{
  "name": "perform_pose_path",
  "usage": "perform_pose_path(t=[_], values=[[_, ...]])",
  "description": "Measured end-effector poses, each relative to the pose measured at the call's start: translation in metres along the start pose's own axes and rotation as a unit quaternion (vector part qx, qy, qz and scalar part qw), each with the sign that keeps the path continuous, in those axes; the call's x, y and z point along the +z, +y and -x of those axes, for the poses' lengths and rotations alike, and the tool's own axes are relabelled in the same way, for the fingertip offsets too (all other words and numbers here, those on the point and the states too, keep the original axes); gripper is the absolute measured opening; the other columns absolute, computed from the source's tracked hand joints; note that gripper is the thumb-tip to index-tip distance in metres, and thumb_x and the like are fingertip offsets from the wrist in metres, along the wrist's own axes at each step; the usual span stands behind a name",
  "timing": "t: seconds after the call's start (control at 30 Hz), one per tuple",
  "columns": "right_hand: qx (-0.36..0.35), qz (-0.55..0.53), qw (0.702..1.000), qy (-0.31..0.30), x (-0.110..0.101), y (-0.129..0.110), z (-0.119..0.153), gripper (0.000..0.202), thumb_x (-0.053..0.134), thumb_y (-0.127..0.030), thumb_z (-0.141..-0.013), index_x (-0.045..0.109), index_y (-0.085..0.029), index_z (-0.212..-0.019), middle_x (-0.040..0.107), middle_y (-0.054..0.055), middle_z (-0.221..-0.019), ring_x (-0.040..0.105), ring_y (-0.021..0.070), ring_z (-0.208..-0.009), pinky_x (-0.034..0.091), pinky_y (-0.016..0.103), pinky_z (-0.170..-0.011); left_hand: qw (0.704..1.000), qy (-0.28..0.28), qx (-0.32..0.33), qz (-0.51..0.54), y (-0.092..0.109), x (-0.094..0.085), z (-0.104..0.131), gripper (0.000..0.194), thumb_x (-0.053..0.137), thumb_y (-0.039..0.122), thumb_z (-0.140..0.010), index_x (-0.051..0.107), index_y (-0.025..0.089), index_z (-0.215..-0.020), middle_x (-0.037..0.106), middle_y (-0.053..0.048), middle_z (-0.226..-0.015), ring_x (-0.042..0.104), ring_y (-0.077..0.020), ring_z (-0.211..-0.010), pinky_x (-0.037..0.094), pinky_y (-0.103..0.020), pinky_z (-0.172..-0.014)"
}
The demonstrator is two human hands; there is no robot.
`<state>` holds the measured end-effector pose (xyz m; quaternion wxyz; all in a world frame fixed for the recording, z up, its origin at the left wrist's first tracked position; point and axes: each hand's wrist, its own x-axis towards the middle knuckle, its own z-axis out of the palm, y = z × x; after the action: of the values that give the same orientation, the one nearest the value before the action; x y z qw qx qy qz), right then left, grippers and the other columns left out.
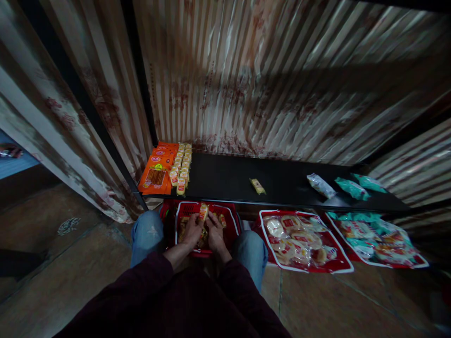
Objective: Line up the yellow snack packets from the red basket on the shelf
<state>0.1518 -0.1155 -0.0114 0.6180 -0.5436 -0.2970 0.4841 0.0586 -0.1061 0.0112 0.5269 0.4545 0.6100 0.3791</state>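
Between my knees is a red basket (230, 220) with a white rim, holding small yellow-wrapped snack packets. Over it, my left hand (192, 232) is closed on one small yellow snack packet (203, 211), which stands upright at the fingertips. My right hand (215, 234) is close beside it, fingers curled in against the same packet; its fingertips are partly hidden. Rows of matching yellow packets (181, 169) stand at the left of the black shelf (221, 176), next to orange snack bags (157, 171). A single yellow packet (258, 186) lies mid-shelf.
To the right, one red basket (262, 225) holds round wrapped pastries, and another basket (419, 263) holds teal and white packets. A white packet (320, 186) and teal packets (352, 188) lie on the shelf's right. Dark posts and a striped curtain (246, 84) frame the shelf.
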Motion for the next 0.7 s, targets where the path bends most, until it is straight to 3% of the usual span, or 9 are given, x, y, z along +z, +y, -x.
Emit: perform_pose_path(t=[0.2,0.5,0.7], values=[[0.025,-0.023,0.999,0.001,0.001,-0.003,0.003,0.046,0.068,-0.04,-0.067,0.068,-0.022,-0.109,0.07,0.007,-0.112,0.065,0.0223,-0.101,0.049,0.037,-0.092,1.0,0.012,-0.014,0.019,0.005,0.002,0.002,0.026,0.06,0.024,-0.078,0.06,0.017,-0.103,0.066,-0.01,-0.109,0.062,-0.0193,-0.102,0.045,-0.028,-0.088],[0.01,-0.007,1.0,0.013,0.004,-0.01,0.002,0.045,0.067,-0.039,-0.066,0.069,-0.022,-0.107,0.07,0.007,-0.113,0.063,0.0229,-0.105,0.046,0.039,-0.097,0.998,0.029,-0.044,0.028,0.013,0.005,-0.003,0.014,0.061,0.023,-0.077,0.066,0.019,-0.09,0.069,-0.009,-0.102,0.06,-0.0211,-0.103,0.042,-0.028,-0.091],[0.01,0.006,1.0,0.025,0.004,-0.01,0.003,0.038,0.067,-0.038,-0.064,0.071,-0.02,-0.098,0.07,0.008,-0.112,0.061,0.0243,-0.108,0.043,0.041,-0.102,0.998,0.022,-0.06,0.028,0.003,0.007,-0.008,0.013,0.053,0.025,-0.082,0.065,0.019,-0.084,0.068,-0.009,-0.1,0.061,-0.0199,-0.097,0.042,-0.03,-0.09]])
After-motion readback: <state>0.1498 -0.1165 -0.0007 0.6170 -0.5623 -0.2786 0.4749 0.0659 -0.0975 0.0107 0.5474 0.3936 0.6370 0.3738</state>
